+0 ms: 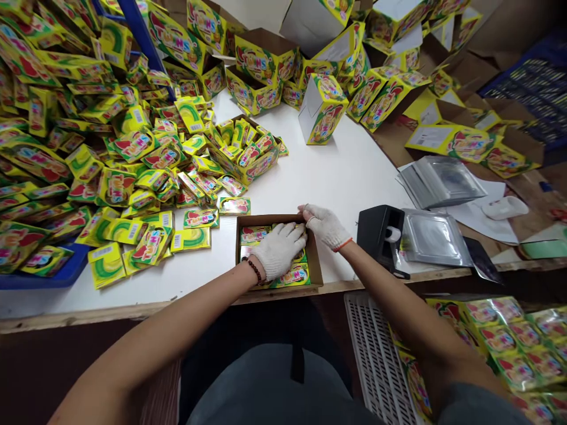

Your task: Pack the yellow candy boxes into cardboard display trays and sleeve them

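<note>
An open cardboard box (315,265) lies at the table's front edge with small yellow-green packs (290,275) marked "TWINS" in it. My left hand (279,251), in a white glove and with a beaded bracelet at the wrist, rests flat on those packs, fingers stretched out. At the box's far right corner, my right hand (326,226) in a white glove has its fingers closed on the rim. Just left of the box are loose packs (234,206). Part of the box's contents is hidden under my left hand.
A large heap of packs (133,144) spreads from a blue crate (57,274) on the left. Behind stand a filled display box (261,165) and several open cartons (261,56). To the right are a black tape dispenser (378,236) and clear plastic trays (436,239).
</note>
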Demonstrator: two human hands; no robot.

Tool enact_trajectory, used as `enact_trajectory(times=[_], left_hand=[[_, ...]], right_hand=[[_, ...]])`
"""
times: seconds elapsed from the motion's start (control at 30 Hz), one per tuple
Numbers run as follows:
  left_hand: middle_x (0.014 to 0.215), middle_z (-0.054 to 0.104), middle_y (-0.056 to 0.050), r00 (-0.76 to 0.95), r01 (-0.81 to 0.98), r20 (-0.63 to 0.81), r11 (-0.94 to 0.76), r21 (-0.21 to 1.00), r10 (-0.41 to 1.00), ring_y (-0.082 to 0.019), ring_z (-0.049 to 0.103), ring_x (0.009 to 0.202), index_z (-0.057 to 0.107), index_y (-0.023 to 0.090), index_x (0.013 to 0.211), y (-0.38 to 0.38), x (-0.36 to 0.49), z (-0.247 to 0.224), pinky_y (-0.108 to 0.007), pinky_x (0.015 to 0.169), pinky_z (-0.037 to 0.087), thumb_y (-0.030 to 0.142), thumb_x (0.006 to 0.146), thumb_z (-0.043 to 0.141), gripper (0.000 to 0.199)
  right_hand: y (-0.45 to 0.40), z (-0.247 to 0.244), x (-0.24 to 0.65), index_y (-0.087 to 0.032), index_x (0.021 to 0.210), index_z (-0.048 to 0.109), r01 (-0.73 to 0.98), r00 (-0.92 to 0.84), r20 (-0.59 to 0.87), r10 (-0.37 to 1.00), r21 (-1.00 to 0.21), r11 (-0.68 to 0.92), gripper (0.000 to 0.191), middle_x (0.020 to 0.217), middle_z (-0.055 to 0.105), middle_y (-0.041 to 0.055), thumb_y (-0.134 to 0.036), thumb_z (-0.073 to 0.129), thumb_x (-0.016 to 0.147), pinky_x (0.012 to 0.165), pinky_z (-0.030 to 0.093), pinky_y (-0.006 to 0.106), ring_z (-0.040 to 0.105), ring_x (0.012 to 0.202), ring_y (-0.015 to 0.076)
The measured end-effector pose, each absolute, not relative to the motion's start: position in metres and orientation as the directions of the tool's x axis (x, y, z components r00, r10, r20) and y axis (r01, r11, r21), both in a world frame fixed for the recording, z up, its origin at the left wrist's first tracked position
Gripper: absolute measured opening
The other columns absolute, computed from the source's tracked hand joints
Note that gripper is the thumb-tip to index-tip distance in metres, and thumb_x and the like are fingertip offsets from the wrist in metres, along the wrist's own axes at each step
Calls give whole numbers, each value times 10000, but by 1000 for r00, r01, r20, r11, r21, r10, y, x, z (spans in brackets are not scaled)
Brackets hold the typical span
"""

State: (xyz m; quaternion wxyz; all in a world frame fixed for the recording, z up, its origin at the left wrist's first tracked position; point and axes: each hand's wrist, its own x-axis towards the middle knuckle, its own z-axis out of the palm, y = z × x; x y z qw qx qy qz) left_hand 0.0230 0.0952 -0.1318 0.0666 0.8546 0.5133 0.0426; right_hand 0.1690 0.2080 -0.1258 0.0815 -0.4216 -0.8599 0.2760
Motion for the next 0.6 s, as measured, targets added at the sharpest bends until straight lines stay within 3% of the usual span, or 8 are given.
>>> enact_trajectory(times=[0.1,0.33,0.5,0.6], left_hand=[[1453,491,-191,445,889,-18,-438,136,896,-332,435,1340,544,111,1341,106,30,-142,-495,1125,315,233,894,547,463],[1477,459,-216,406,911,-73,-397,112,911,-375,376,1369,490,59,1396,104,33,-154,-527,1150,252,360,910,517,572],[1473,460,-215,437,897,-118,-424,124,891,-370,416,1307,497,88,1389,104,31,-158,-535,1076,322,466,878,542,638],[1511,425,-211,393,915,-146,-370,161,908,-377,369,1361,448,96,1441,105,31,-166,-569,1130,248,557,882,519,729]], right_hand=[[204,-140,169,-125,1173,630,654,-590,-112,800,-648,391,395,1096,709,91,-257,308,986,933,468,288,628,1032,197],[195,-145,163,-151,1124,627,682,-519,-85,850,-641,352,378,1057,701,88,-267,295,988,900,454,255,626,992,186],[195,-157,165,-174,1040,652,623,-479,16,878,-698,353,368,991,705,85,-317,321,966,860,465,302,627,940,215],[196,-165,164,-182,1005,665,564,-467,87,880,-737,372,367,970,711,85,-354,346,948,837,471,328,629,924,227]])
